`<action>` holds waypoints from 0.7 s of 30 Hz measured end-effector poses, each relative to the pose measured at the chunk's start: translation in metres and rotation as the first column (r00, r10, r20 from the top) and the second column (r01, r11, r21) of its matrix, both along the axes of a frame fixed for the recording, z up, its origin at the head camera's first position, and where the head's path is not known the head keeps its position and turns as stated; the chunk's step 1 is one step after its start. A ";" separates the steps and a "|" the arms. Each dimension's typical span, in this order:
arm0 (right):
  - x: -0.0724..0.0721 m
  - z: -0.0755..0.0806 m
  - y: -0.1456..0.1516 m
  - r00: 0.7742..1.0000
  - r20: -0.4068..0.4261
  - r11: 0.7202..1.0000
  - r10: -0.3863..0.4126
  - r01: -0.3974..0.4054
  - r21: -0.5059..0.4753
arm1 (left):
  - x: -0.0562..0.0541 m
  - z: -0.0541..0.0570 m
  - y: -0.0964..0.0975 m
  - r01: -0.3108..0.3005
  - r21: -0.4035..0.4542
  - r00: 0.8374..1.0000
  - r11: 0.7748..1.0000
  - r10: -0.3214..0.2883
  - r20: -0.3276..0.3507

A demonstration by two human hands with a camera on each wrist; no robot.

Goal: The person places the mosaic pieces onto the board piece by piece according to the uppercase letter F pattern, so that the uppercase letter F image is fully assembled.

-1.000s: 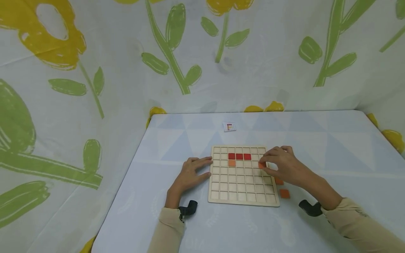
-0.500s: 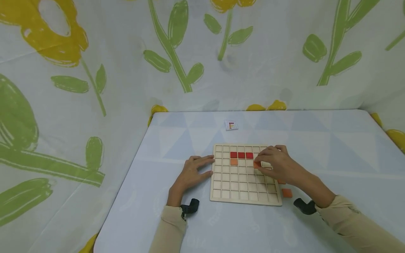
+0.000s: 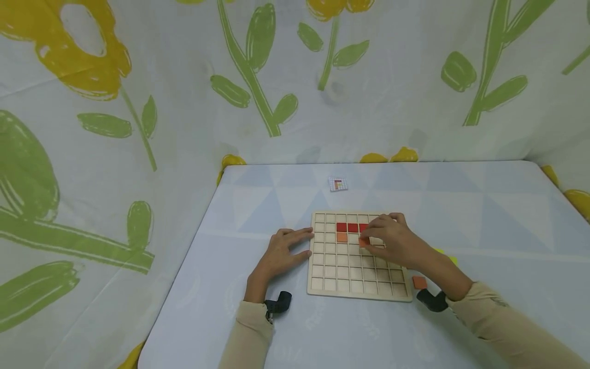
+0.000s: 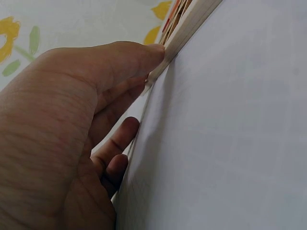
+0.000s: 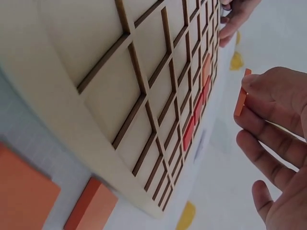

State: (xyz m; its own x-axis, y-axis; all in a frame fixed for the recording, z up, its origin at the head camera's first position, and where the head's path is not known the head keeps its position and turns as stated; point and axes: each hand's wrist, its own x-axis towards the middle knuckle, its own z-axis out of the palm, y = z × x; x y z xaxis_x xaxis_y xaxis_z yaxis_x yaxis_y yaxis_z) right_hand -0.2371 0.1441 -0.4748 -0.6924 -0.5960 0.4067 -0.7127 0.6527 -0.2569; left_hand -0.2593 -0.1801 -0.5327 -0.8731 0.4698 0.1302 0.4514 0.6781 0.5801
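Note:
A wooden grid board (image 3: 343,272) lies on the table, with a row of red square tiles (image 3: 352,227) and one orange tile (image 3: 341,237) set in its cells. My left hand (image 3: 279,256) rests at the board's left edge. In the left wrist view, the thumb (image 4: 139,56) touches the wooden side. Over the upper middle of the grid, my right hand (image 3: 394,243) pinches another orange square tile (image 5: 242,96) between thumb and fingers. That tile is tilted and above the board in the right wrist view, its other fingers spread loosely.
Loose orange tiles (image 5: 90,207) lie beside the board's right edge. Bright yellow pieces (image 3: 454,260) show partly behind my right forearm. A small card printed with a coloured grid pattern (image 3: 338,184) lies beyond the board. A patterned cloth (image 3: 184,102) hangs behind the table.
My right hand has moved left across the grid, carrying the pinched orange tile closer to the orange tile on the board. Yellow pieces have come into view behind its forearm. The left hand stays put.

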 end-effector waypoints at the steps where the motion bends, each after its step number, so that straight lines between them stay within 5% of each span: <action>1: 0.000 -0.001 -0.001 1.000 -0.003 1.000 0.003 -0.003 -0.003 | 0.000 0.000 0.000 -0.001 0.000 1.000 1.000 0.001 0.000; 21: -0.007 -0.003 -0.026 0.997 0.081 1.000 -0.001 -0.001 0.026 | 0.001 0.002 0.001 0.004 -0.002 1.000 1.000 -0.004 -0.007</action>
